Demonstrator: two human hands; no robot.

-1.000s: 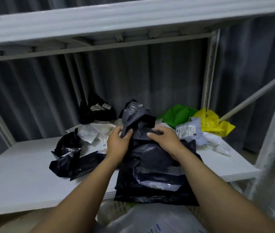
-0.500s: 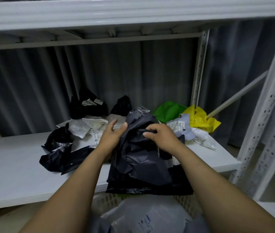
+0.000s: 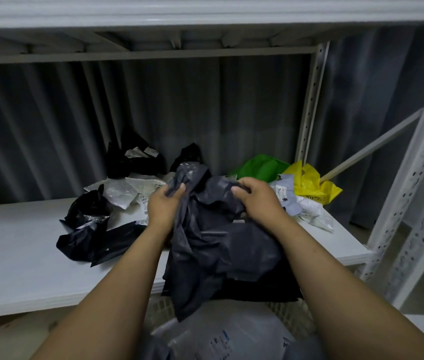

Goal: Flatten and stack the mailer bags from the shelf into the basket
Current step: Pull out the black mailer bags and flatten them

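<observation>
A crumpled dark grey mailer bag [image 3: 218,242] hangs over the front edge of the white shelf [image 3: 18,255]. My left hand [image 3: 165,205] pinches its upper left corner and my right hand [image 3: 256,201] grips its top right edge. Its lower part droops over the white basket [image 3: 292,317] below, where a grey mailer bag with a label [image 3: 226,336] lies flat. More mailer bags are piled on the shelf: black ones [image 3: 86,229], white ones [image 3: 125,192], a green one [image 3: 260,168] and a yellow one [image 3: 309,184].
A perforated white upright [image 3: 413,193] and a diagonal brace [image 3: 371,144] stand on the right. The upper shelf [image 3: 205,11] hangs low overhead. A grey curtain [image 3: 50,126] closes the back. The shelf's left half is bare.
Both hands have lifted and spread the top of the dark bag, which now hangs more open and lower over the basket. The view has shifted slightly right.
</observation>
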